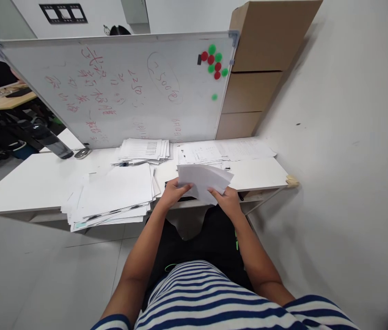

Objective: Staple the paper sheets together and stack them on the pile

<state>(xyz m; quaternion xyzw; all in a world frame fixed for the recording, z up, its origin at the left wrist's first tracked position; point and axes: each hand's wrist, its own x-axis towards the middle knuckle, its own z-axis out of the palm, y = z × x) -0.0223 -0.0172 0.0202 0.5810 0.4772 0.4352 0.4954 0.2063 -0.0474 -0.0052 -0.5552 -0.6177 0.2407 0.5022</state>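
Observation:
Several loose white paper sheets (202, 176) are held up between my two hands over the front edge of the desk. My left hand (175, 192) is closed on their left side, its thumb lying on top. At their lower right, my right hand (227, 200) grips them the same way, thumb uppermost. The sheets are slightly fanned toward the right. Left of my hands lies a large, uneven paper stack (118, 190) that overhangs the desk edge. Behind it is a smaller pile of printed sheets (145, 150), and more printed papers (200, 152) lie just beyond the held sheets.
A whiteboard (118, 59) with red writing and round magnets stands along the desk's back. Cardboard boxes (257, 46) are stacked at its right, against the wall. A dark bottle (51, 140) and a computer mouse (82, 153) are on the white desk (35, 183), toward its left.

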